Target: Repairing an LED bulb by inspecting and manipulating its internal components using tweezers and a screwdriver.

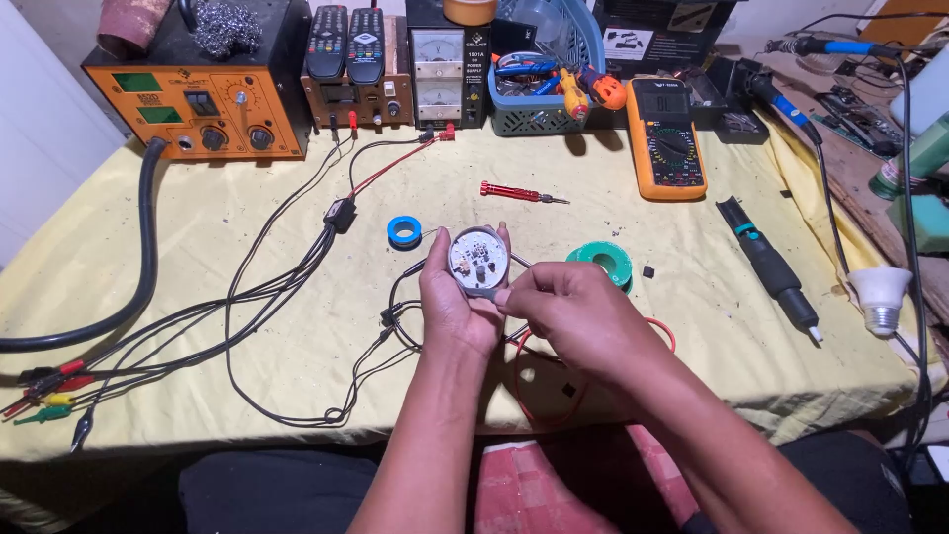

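I had the round board cupped in my left hand, fingers curled round its rim, raised over the yellow cloth. My right hand pinched closed at its lower edge; what it gripped I couldn't tell. Best done with the board steady and the touch light.

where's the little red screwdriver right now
In the head view, the small red screwdriver lies on the yellow tablecloth, beyond the hands, left of the orange multimeter.
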